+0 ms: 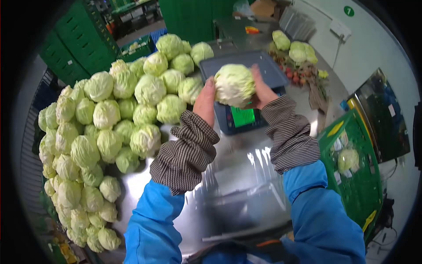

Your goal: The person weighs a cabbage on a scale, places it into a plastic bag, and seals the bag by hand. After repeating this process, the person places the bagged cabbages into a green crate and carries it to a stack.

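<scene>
Between my two hands is a pale green cabbage [234, 85], held just over the front part of a digital scale [220, 64]. My left hand [205, 102] presses on the cabbage's left side, and my right hand [263, 90] grips its right side; some right fingers are hidden behind it. Below the cabbage the scale's display [243, 117] glows green, its digits too blurred to read. To the left of my hands a big heap of cabbages [107, 114] covers that side of the steel table [228, 176].
A green crate [351, 176] at the right holds a wrapped cabbage [348, 160]. Behind the scale's right side lie radishes [295, 75], a brown cloth [317, 94] and more cabbages [302, 53]. Stacked green crates [81, 39] stand at the back left. A dark screen [382, 116] is at far right.
</scene>
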`<state>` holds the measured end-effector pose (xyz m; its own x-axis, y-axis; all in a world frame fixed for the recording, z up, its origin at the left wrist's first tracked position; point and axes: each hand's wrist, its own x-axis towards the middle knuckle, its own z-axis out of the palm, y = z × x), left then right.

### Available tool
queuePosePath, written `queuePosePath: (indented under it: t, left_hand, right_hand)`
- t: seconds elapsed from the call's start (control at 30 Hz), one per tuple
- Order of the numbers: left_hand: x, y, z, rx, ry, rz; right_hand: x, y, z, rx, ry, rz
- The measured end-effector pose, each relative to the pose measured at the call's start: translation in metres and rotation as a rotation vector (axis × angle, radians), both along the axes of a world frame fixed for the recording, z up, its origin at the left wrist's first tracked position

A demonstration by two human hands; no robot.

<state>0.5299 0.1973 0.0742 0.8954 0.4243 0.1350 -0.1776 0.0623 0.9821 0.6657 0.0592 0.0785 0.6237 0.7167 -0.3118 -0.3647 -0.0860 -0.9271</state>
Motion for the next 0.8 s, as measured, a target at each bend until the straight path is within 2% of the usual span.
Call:
queuePosePath:
  t: [0.13, 0.2, 0.23, 0.27, 0.3, 0.33, 0.37, 0.4, 0.47, 0.53, 0.57, 0.67, 0.7, 0.8]
  left_hand:
    - [-0.09, -0.046, 0.008, 0.23, -0.169, -0.158]
    - [-0.134, -0.058, -0.005, 0.133, -0.137, -0.192]
    - [-0.159, -0.062, -0.017, 0.249, 0.021, -0.122]
    - [-0.185, -0.071, -0.037, 0.293, 0.262, -0.084]
    - [-0.21, -0.08, -0.066, 0.409, 0.378, -0.161]
    - [-0.237, -0.092, -0.089, 0.377, 0.459, -0.311]
    - [-0.259, -0.106, -0.114, 0.355, 0.45, -0.404]
    - [-0.275, -0.12, -0.135, 0.644, 0.285, -0.435]
    - [-0.289, -0.138, -0.173, 0.765, 0.131, -0.46]
    - [-0.296, -0.147, -0.204, 0.886, 0.044, -0.427]
    - [-0.295, -0.149, -0.206, 0.873, 0.045, -0.36]
    - [-0.291, -0.139, -0.218, 0.742, 0.156, -0.508]
    - [-0.29, -0.139, -0.203, 0.692, 0.172, -0.477]
    - [-0.285, -0.138, -0.186, 0.427, 0.495, -0.445]
  right_hand:
    - [-0.076, -0.06, -0.01, 0.349, 0.417, -0.136]
    - [-0.118, -0.093, -0.031, 0.429, 0.477, -0.22]
    - [-0.146, -0.111, -0.03, 0.391, 0.251, -0.232]
    - [-0.165, -0.129, -0.035, 0.336, 0.13, -0.223]
    - [-0.184, -0.147, -0.039, 0.277, 0.01, -0.218]
    - [-0.191, -0.167, -0.057, 0.212, -0.011, -0.193]
    - [-0.204, -0.183, -0.063, 0.23, 0.083, -0.182]
    - [-0.217, -0.199, -0.069, 0.244, 0.177, -0.175]
    - [-0.246, -0.226, -0.07, 0.438, 0.585, -0.178]
    - [-0.275, -0.264, -0.103, 0.366, 0.566, -0.203]
    - [-0.289, -0.277, -0.115, 0.332, 0.553, -0.213]
    - [-0.336, -0.285, -0.099, 0.278, 0.643, -0.292]
    - [-0.345, -0.286, -0.108, 0.451, 0.851, -0.247]
    - [-0.377, -0.282, -0.115, 0.451, 0.918, -0.306]
